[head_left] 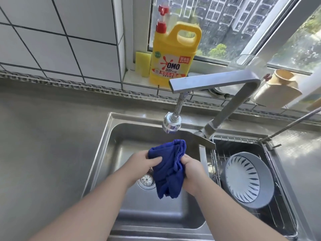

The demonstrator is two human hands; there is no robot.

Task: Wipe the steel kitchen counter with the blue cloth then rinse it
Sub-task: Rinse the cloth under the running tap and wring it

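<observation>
1. Blue cloth (169, 168) bunched and hanging, held between both hands over the left sink basin (125, 136), just below the faucet spray head (169, 124). Lower end dangles beside the drain strainer (147, 180), which sits at the cloth's 8 o'clock.
2. Left hand (144, 162) grips the cloth's left edge, thumb laid across the fabric, other fingers curled behind it.
3. Right hand (192, 169) grips the cloth's right side, fingers curled tight into the folds.
4. Can't tell if water is running from the spray head.
5. Faucet (215, 80) is a square grey arm reaching in from 2 o'clock, with a flexible metal hose down to the spray head.
6. Right basin at 3 o'clock holds a wire rack (217, 157) with a grey slotted colander (248, 180) tilted in it.
7. Steel counter (43, 136) runs from 9 o'clock round to 11 o'clock of the sink.
8. On the window ledge at 12 o'clock: yellow OMO detergent jug (173, 54) with red cap, yellow sponge (142, 64) upright, touching its left side.
9. At 2 o'clock on the ledge: clear glass (246, 62), beige container (278, 87) lying tilted.
10. White tiled wall (60, 40) at 10 o'clock.
</observation>
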